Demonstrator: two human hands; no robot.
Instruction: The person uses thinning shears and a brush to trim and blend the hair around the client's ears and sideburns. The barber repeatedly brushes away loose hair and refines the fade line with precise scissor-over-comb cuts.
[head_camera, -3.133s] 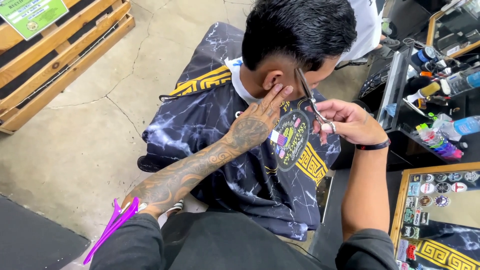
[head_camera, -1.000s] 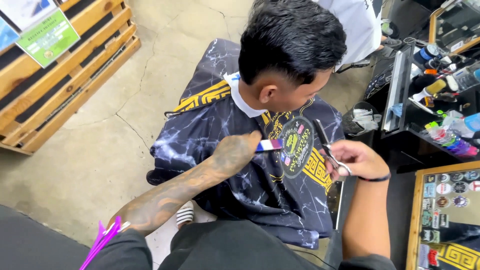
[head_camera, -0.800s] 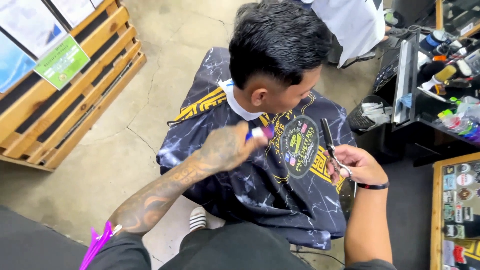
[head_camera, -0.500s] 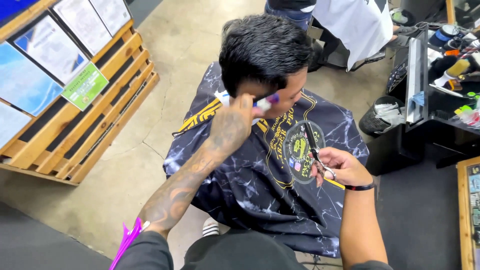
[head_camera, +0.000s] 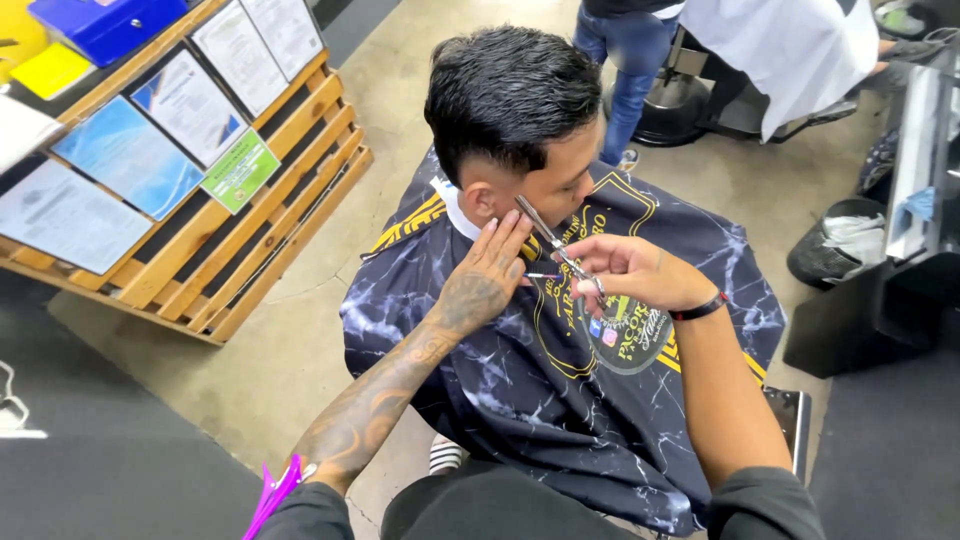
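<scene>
Holding a pair of scissors (head_camera: 550, 243) in my right hand (head_camera: 635, 272), I had the blades angled up toward the cheek of the seated person (head_camera: 520, 130), their tips just below the sideburn. My right fingers (head_camera: 590, 262) were curled through and around the handles, gripping them firmly; a dark band (head_camera: 698, 307) circled that wrist. My left hand (head_camera: 487, 278) lay flat against the side of the person's neck and jaw, its fingers (head_camera: 505, 232) held straight and close together, touching the skin just beside the scissor blades and gripping nothing that I could make out. A small purple-tipped object (head_camera: 542, 275) showed between the two hands, though I could not tell which hand carried it. A white neck strip (head_camera: 458, 212) ringed the collar above a dark marbled cape (head_camera: 500, 390) with gold trim and a round emblem (head_camera: 625, 335) on the chest. A pink clip (head_camera: 272, 497) sat at my left sleeve. On the concrete floor (head_camera: 300, 340) to the left stood a wooden pallet rack (head_camera: 260, 250) bearing framed sheets (head_camera: 130, 160) and a blue box (head_camera: 105, 25). Behind, another person (head_camera: 630, 60) in jeans stood by a chair draped in a white cape (head_camera: 790, 50), and a black desk (head_camera: 900, 270) lined the right edge.
</scene>
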